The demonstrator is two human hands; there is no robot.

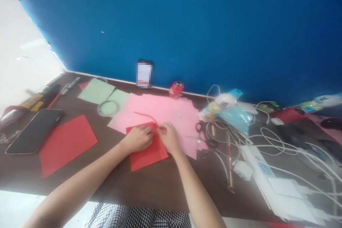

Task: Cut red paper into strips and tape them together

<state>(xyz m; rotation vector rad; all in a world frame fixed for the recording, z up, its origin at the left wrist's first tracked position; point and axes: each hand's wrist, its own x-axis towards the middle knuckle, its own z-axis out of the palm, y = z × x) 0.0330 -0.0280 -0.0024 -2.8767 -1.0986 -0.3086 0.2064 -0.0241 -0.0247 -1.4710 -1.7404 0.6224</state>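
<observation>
A sheet of red paper point(148, 158) lies in front of me, its upper part over pink paper point(165, 108). My left hand point(140, 138) rests on the sheet with its fingers curled in at the top edge. Beside it, at the upper right corner, my right hand point(168, 136) is closed in a pinch. A thin red strip point(145, 115) curves away to the upper left from between the two hands. Blur hides exactly how the fingertips grip the paper. Scissors point(198, 138) lie on the pink sheets, right of my right hand.
Left are another red sheet point(69, 146), a phone point(34, 131), green papers point(96, 91) and a pale ring-shaped roll point(108, 108). A red container point(176, 89) stands by the blue wall point(187, 25). Tangled cables and a white power strip point(258, 171) crowd the right side.
</observation>
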